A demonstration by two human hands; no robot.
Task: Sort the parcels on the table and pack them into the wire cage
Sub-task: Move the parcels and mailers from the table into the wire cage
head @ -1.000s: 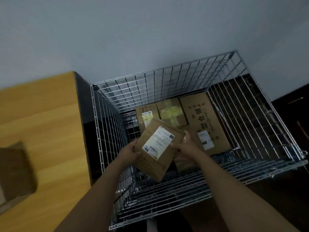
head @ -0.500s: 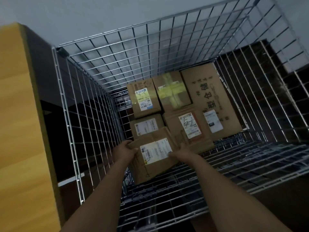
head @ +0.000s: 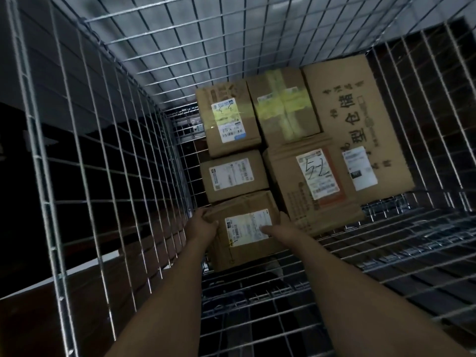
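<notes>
Both hands are inside the wire cage (head: 103, 155), apart, one on each side of a brown cardboard parcel (head: 239, 256).

Left hand (head: 203, 225): it grips the parcel's far-left corner, with the fingers curled over the top edge.

Right hand (head: 277, 229): it holds the parcel's right side, and part of the hand lies over the right edge of the white shipping label (head: 246, 228). How the fingers lie is blurred.

The parcel lies between the two hands, label upward, low in the cage on the left of the stacked goods and near the left mesh wall. Whether its underside rests on the mesh floor cannot be told.

Just beyond it is a small carton (head: 233, 176) with a white label. The parcel's far edge meets that carton's near edge in the view, but contact is not confirmed. To the right stands a carton marked 5-2 (head: 309, 181), whose near corner is close to the right hand.

In the far row, from left to right, are a labelled carton (head: 228, 119), a yellow-taped carton (head: 283, 106) and a large printed carton (head: 360, 112) that reaches the right wall and bears dark characters and a white label. The five stored cartons are packed side by side.
</notes>
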